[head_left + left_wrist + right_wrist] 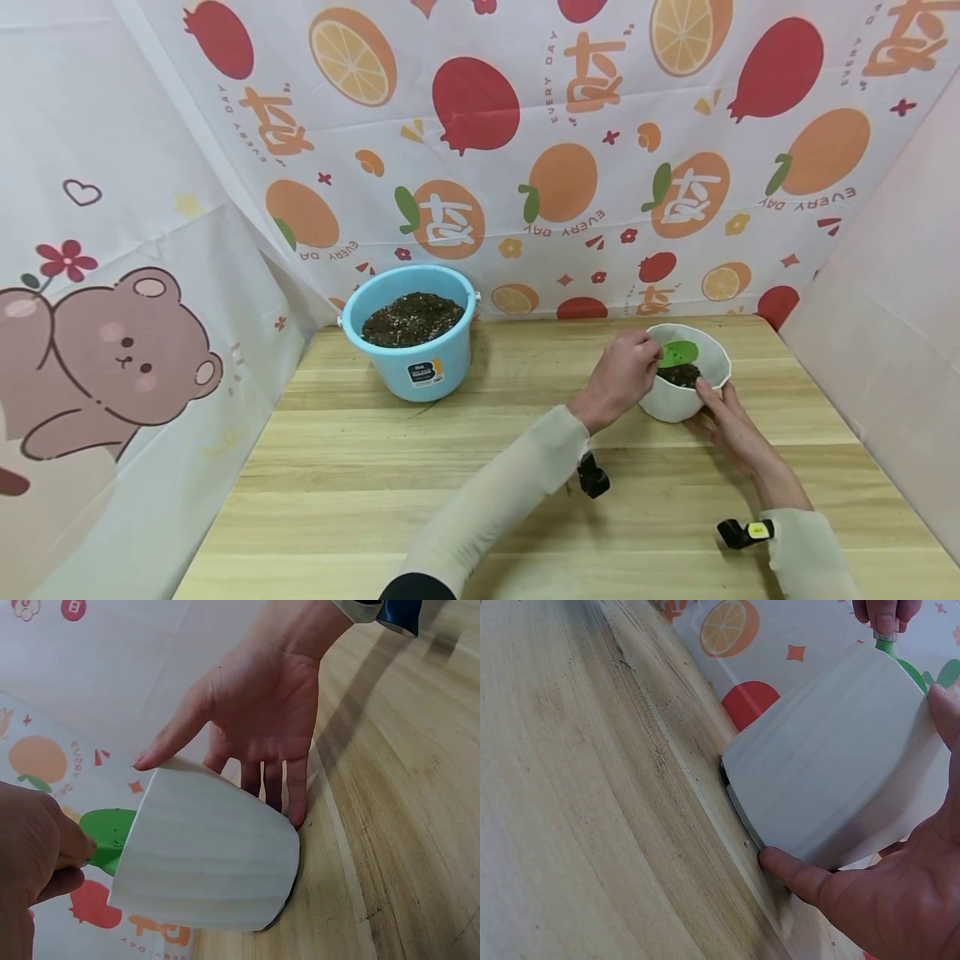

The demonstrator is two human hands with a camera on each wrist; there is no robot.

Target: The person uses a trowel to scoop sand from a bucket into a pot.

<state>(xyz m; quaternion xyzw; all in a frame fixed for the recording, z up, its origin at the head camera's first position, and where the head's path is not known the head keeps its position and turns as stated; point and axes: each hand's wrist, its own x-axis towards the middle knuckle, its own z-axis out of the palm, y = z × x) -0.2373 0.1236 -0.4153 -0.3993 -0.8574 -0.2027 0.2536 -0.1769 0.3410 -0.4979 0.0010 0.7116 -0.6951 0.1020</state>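
Observation:
My left hand (pixel 621 371) grips the handle of a small trowel with a green blade (pixel 679 353), which dips into a white flower pot (pixel 666 403). Dark soil (pixel 678 377) lies in the bottom of the pot. In the left wrist view a bit of light-coloured handle (pixel 70 862) shows between the fingers. My right hand (pixel 738 429) holds the pot from the right, with the thumb at the rim and the fingers along the side and low by the base. The right wrist view has the pot (pixel 832 750) standing on the wooden table, its ribbed side towards the camera.
A light-blue bucket (pixel 450 362) with dark soil (pixel 412 320) stands at the back left of the wooden table (pixel 360 475). Behind the table hangs a fruit-print cloth (pixel 480 192). Soil crumbs (pixel 660 754) are scattered on the tabletop near the pot.

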